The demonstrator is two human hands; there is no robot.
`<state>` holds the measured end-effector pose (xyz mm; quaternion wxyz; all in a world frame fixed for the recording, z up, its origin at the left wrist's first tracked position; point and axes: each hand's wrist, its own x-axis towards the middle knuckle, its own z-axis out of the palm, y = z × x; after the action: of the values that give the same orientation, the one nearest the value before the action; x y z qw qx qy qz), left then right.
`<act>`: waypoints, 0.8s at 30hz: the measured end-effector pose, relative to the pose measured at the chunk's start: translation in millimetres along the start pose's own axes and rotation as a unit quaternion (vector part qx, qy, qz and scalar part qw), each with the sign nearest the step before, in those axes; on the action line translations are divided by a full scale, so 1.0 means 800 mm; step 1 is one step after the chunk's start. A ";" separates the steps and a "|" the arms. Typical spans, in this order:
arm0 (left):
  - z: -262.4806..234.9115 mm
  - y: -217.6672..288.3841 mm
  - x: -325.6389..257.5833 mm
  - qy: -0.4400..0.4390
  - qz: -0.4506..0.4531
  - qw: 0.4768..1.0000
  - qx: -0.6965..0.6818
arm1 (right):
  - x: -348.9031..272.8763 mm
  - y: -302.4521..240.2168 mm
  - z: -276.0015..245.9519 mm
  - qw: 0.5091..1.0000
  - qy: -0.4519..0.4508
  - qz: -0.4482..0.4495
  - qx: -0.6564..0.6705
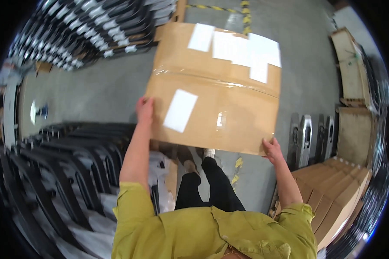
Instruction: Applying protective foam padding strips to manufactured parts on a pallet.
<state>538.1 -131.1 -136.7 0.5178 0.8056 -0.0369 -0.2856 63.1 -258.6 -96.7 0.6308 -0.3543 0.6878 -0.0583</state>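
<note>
Apparently black racks (69,172) flank the held carton (216,99).

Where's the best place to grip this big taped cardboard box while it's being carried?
Probably at its two opposite side edges, coming in from left and right. The cardboard box is wide, flat and taped shut, with no handles. The left hand already grips the left edge, the right hand the near right corner.

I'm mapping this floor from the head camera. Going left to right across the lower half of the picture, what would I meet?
Rows of black frames → left hand → cardboard box held up in both hands → right hand → pallet jack forks → stack of flat cartons.
</note>
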 end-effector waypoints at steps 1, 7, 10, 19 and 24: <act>-0.007 -0.003 0.009 0.018 -0.004 1.000 0.021 | -0.002 -0.002 0.005 1.000 -0.026 -0.006 0.004; -0.084 -0.033 0.066 0.041 0.044 0.998 0.024 | -0.019 -0.014 0.065 0.999 -0.029 -0.003 -0.038; -0.131 -0.021 0.096 0.036 0.012 0.999 0.033 | -0.044 -0.027 0.109 0.999 -0.043 0.007 -0.011; -0.230 -0.027 0.146 0.046 -0.024 0.999 0.012 | -0.053 -0.041 0.196 0.994 -0.098 -0.051 0.024; -0.191 0.009 0.107 0.051 -0.033 0.996 0.065 | -0.047 -0.011 0.194 0.991 -0.107 -0.076 0.006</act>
<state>687.0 -40.6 -121.0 0.4558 0.8518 -0.0026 -0.2583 205.8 -187.3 -91.1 0.6969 -0.4056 0.5871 -0.0717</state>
